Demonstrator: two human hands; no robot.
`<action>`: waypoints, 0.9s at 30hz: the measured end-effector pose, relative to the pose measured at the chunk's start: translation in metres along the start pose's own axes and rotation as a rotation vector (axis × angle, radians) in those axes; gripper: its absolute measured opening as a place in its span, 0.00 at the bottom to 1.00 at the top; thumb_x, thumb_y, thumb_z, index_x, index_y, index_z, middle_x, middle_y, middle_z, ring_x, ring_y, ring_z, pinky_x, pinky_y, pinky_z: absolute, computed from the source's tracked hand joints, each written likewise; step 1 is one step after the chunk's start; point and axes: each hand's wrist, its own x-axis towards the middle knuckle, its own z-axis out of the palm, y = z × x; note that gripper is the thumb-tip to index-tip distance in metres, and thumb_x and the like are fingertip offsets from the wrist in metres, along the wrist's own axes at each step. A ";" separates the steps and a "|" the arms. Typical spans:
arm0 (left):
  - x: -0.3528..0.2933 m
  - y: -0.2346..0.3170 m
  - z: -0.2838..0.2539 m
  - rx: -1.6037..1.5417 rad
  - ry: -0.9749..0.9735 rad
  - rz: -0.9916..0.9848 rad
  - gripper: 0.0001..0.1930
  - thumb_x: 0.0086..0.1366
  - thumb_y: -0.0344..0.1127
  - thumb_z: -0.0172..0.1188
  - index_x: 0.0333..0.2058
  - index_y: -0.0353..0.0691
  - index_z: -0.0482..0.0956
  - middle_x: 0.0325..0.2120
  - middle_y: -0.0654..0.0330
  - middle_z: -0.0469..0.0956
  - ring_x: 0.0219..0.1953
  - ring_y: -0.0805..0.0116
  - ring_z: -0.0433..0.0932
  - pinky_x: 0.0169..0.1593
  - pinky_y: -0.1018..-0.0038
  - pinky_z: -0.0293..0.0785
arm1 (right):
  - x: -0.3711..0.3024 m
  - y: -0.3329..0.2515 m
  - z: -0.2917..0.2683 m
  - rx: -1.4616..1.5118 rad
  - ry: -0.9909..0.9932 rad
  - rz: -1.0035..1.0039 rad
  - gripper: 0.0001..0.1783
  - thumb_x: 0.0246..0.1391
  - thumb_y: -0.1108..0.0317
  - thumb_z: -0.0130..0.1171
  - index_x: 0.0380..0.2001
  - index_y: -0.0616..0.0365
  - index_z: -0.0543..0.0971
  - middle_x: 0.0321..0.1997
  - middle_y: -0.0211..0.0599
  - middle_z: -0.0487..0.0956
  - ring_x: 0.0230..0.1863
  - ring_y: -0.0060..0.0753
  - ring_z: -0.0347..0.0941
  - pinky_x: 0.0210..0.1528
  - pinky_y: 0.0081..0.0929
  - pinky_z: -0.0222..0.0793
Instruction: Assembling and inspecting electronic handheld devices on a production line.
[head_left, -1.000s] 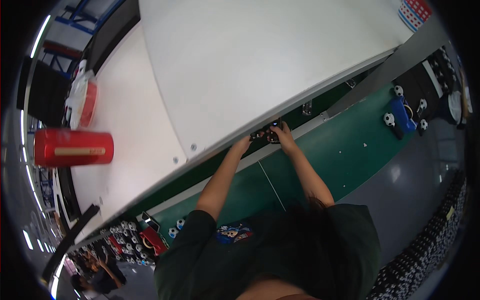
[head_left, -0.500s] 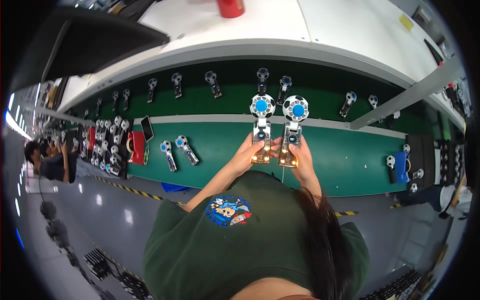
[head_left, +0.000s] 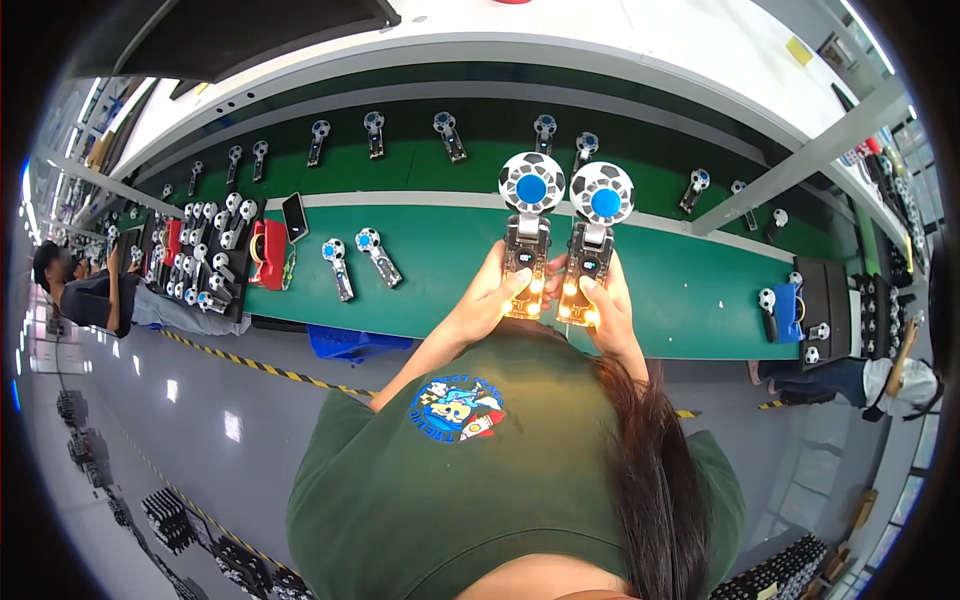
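My left hand (head_left: 487,298) is closed around the clear handle of a handheld fan (head_left: 526,240), its thumb pressed on the front below a small round lit display. A second fan (head_left: 590,245) of the same kind is gripped in my right hand (head_left: 616,308), the thumb likewise on its front. Both stand upright side by side, with round black-and-white football-patterned heads and blue centres. Warm lights glow at the bottom of both handles. Two similar fans, a nearer-left one (head_left: 338,268) and another (head_left: 378,257), lie on the green bench (head_left: 440,255) to the left.
Several more fans stand along the back green strip (head_left: 410,170). A phone (head_left: 295,217), a red tape dispenser (head_left: 268,255) and a rack of fans (head_left: 205,250) are at the left. A blue dispenser (head_left: 788,312) sits right. A metal post (head_left: 790,165) rises at right. People work at both sides.
Both fans have come up and look larger, still in the same hands. The whole view has shifted, so the bench and shelf sit higher in the picture.
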 end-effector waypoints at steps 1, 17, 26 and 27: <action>-0.004 0.000 0.001 0.009 0.012 0.013 0.22 0.63 0.34 0.46 0.55 0.37 0.54 0.47 0.45 0.67 0.41 0.64 0.71 0.42 0.68 0.72 | -0.002 0.001 0.003 -0.001 0.003 0.000 0.25 0.53 0.70 0.45 0.54 0.64 0.55 0.46 0.54 0.69 0.38 0.41 0.73 0.40 0.36 0.71; -0.033 0.014 -0.003 -0.040 -0.087 0.071 0.23 0.63 0.32 0.45 0.55 0.36 0.52 0.47 0.46 0.67 0.40 0.64 0.70 0.44 0.68 0.70 | -0.022 0.004 0.035 -0.049 -0.019 0.004 0.27 0.52 0.70 0.45 0.55 0.62 0.56 0.46 0.52 0.69 0.39 0.38 0.71 0.40 0.35 0.71; -0.044 0.015 -0.018 0.134 -0.125 0.099 0.26 0.62 0.30 0.47 0.56 0.35 0.49 0.47 0.46 0.67 0.41 0.63 0.72 0.45 0.67 0.71 | -0.022 0.012 0.038 -0.078 -0.047 0.029 0.30 0.49 0.73 0.48 0.57 0.61 0.55 0.47 0.50 0.69 0.40 0.38 0.72 0.43 0.34 0.71; -0.044 0.015 -0.021 0.156 -0.125 0.102 0.27 0.61 0.30 0.48 0.57 0.35 0.49 0.47 0.46 0.67 0.41 0.63 0.72 0.45 0.67 0.71 | -0.022 0.013 0.038 -0.086 -0.055 0.028 0.30 0.48 0.74 0.49 0.57 0.61 0.55 0.47 0.50 0.69 0.41 0.38 0.72 0.43 0.34 0.71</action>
